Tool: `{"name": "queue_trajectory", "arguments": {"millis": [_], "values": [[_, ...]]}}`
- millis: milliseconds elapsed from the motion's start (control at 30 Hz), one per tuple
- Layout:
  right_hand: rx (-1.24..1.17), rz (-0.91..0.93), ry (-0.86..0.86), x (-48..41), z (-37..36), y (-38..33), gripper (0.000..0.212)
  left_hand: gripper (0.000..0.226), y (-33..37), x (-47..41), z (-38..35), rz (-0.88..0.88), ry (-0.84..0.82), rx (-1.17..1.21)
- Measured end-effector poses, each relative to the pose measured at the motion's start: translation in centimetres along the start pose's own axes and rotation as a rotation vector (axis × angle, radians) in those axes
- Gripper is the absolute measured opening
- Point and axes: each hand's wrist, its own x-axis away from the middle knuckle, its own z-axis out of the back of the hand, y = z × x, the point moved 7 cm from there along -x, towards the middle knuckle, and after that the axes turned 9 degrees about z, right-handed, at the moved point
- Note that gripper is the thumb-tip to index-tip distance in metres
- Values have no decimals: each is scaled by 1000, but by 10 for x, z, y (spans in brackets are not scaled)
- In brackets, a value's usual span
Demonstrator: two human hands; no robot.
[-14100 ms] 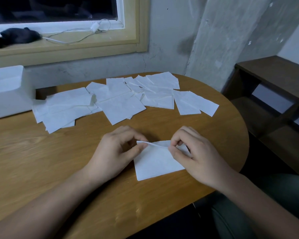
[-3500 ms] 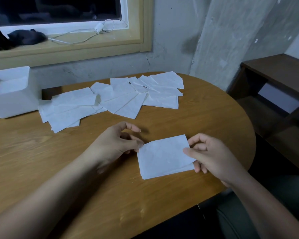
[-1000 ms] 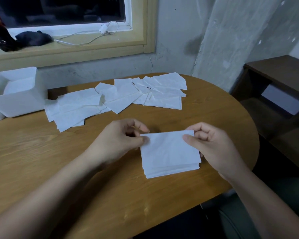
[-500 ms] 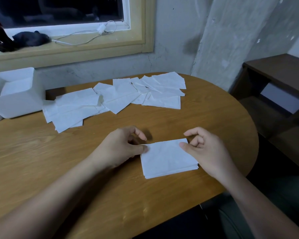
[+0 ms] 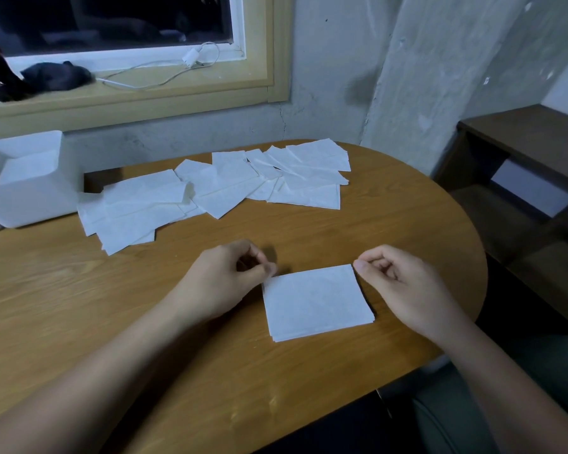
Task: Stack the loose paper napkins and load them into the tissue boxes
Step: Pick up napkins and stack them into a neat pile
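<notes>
Tissue box (image 5: 30, 191) sits open at the far left of the table (image 5: 79, 306), with loose napkins (image 5: 210, 191) fanned out just beside it. Nearer, the left hand (image 5: 223, 280), fingers curled, touches the far-left corner of the stack (image 5: 315, 299) with its thumb tip; no sheet looks pinched. The right hand (image 5: 397, 283), likewise curled and holding nothing, meets the far-right corner. Stacking seems in hand; next, reach for 1 more loose napkin.

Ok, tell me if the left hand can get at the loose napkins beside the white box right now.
Probably yes. The left hand is at a corner of the stack, and only bare table lies between it and the loose napkins by the white box.
</notes>
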Motion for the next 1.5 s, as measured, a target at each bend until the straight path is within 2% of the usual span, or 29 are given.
{"name": "queue_trajectory", "arguments": {"millis": [167,467,800,967,1133,1267,1400,1500], "values": [[149,-51,-224,-5,-11,-5,45,34,5,3,-16,-59,-98,-134],[126,-74,-371,-18,-19,-12,39,33,15,9,-22,-42,-154,-200],[-37,-71,-411,-19,-26,-14,64,32,14,17,-19,15,-226,-137],[-146,30,-319,-28,-24,-28,49,20,13,14,-9,33,-251,-112],[-258,122,-179,-50,-30,-54,29,19,14,5,32,-27,-110,4],[-359,181,-89,-78,-48,-84,25,16,4,0,76,-57,80,131],[-430,250,-91,-112,-74,-116,23,15,-20,-1,110,-70,220,298],[-431,276,-159,-134,-96,-135,21,15,-46,-1,125,-38,294,369]]}}
